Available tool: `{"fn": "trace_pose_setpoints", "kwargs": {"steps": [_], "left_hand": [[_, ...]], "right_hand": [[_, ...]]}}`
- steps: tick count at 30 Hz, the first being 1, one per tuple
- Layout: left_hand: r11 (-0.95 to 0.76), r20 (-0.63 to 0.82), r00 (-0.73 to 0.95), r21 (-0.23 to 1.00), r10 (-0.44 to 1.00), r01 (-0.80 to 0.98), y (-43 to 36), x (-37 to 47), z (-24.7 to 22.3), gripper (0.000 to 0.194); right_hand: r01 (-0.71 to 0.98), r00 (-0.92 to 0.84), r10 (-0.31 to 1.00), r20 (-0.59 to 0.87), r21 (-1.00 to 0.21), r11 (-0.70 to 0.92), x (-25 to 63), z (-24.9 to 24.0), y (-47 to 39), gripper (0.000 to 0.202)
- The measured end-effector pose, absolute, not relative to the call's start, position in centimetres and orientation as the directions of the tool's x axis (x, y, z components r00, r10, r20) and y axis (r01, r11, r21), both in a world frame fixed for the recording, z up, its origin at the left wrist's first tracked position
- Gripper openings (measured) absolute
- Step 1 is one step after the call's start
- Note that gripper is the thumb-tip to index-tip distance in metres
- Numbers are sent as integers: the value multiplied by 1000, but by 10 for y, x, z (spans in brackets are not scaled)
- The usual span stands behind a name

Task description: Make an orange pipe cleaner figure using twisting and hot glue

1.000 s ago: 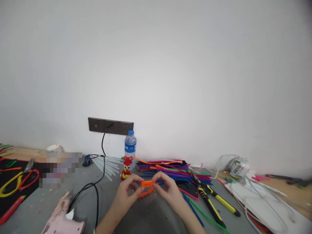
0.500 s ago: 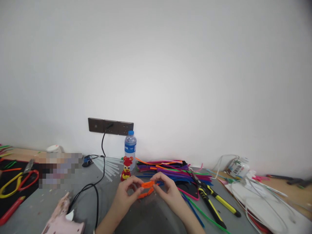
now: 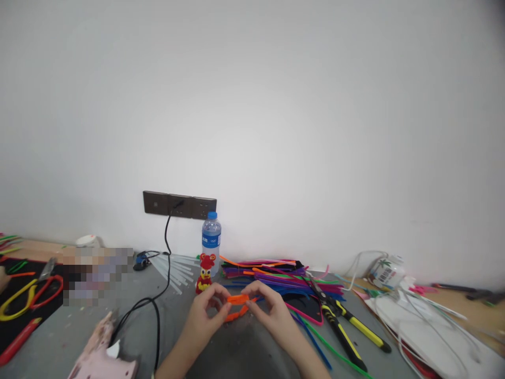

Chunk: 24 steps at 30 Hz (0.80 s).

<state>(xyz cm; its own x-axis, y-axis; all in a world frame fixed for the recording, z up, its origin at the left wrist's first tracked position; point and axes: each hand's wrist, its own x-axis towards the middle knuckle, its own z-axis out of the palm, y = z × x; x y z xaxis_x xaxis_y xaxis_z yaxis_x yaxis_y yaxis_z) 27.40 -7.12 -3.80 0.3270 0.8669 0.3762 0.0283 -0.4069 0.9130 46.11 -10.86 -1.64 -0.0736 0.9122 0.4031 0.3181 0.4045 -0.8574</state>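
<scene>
Between my two hands is an orange pipe cleaner point(image 3: 238, 299), bent into a folded shape with a lower section hanging beneath. My left hand point(image 3: 206, 314) pinches its left end between thumb and fingertips. At its right end, the thumb and index finger of my right hand point(image 3: 268, 308) close on it. Just behind my left hand stands a small red and yellow figure point(image 3: 205, 271) with round eyes. A water bottle point(image 3: 212, 237) with a blue cap is behind that figure. Colourful pipe cleaners point(image 3: 284, 273) lie in a pile beyond my right hand.
Yellow-black pliers point(image 3: 343, 326) lie to the right, near a white board point(image 3: 434, 331) with cables. A pink glue gun point(image 3: 104, 358) and black cord point(image 3: 158, 316) are at left, with glue sticks point(image 3: 173, 271) behind. Scissors point(image 3: 37, 295) lie far left, beside another person's hand point(image 3: 3, 279).
Both my hands and the orange pipe cleaner have shifted very slightly left. Another person's hand has come into view at the far left edge.
</scene>
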Motion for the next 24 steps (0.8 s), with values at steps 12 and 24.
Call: {"fn": "trace_pose_setpoints", "kwargs": {"steps": [12,24], "left_hand": [[-468,414,338,879,845,94,-73,275,-40,4],[-493,434,335,862,837,116,-73,276,-43,9]], "right_hand": [[376,-30,915,402,-844,382,455,-16,-107,7],[352,-37,925,379,-861,367,451,-26,-104,11]]}}
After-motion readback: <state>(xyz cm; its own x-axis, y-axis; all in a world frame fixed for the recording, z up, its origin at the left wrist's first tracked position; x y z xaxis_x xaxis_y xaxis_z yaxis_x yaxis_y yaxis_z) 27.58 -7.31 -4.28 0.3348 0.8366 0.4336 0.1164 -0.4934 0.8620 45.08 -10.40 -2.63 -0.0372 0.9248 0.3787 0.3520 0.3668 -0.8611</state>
